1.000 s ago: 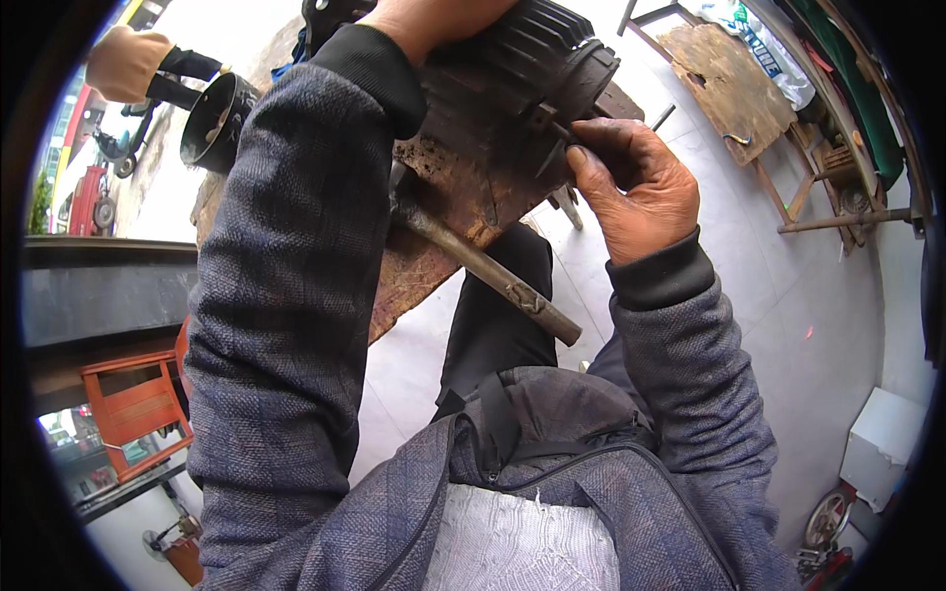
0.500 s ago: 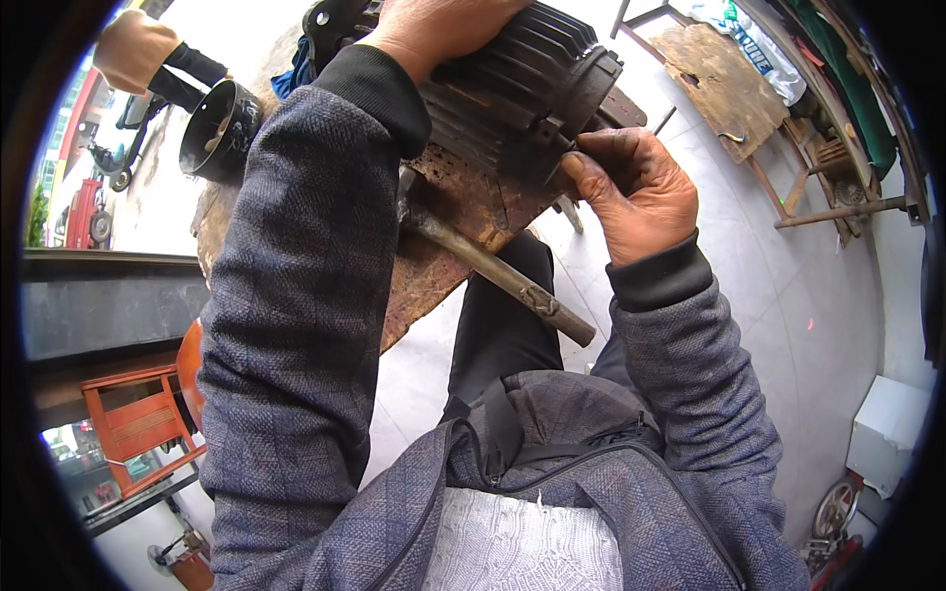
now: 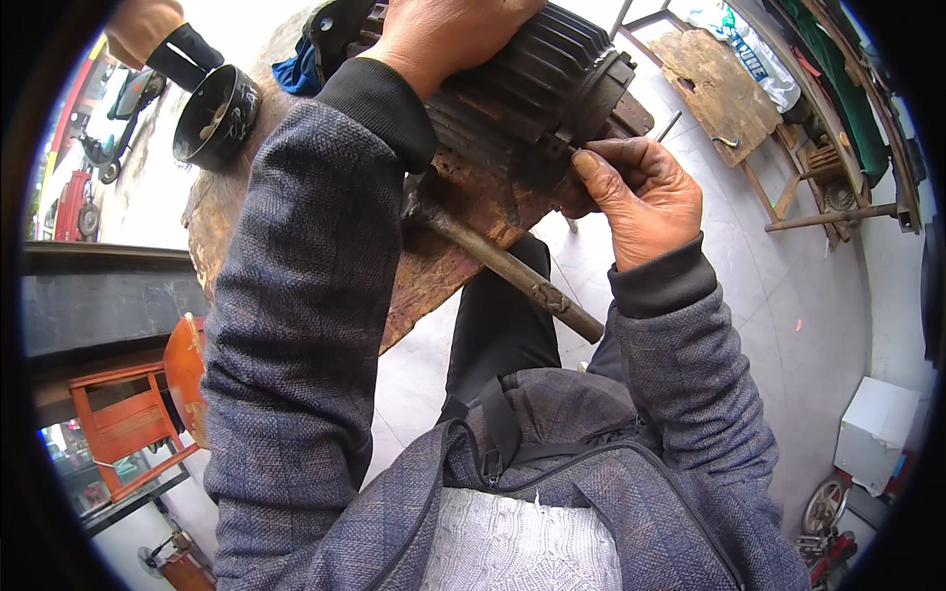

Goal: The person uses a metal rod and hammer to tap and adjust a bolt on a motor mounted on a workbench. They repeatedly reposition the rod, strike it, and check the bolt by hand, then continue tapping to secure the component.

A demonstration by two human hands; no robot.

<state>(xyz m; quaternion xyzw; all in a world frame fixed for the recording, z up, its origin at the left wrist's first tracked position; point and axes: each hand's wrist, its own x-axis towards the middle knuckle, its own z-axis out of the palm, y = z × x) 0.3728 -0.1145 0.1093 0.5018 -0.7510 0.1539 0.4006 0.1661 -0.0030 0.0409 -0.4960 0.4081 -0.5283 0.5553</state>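
Finned housing (image 3: 537,79) lies under your left hand (image 3: 448,37), spread unclear; your right hand (image 3: 645,192), seemingly pinched narrow, contents unclear, could slip if oily.

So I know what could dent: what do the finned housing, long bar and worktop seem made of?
Finned housing: probably cast metal, dark and grimy, judging by its thin parallel ribs.
Long bar: worn, brownish-grey, with a dull sheen; metal likely, though wood isn't ruled out.
Worktop: apparently wood, judging by the uneven edge and brown, stained, pitted surface.
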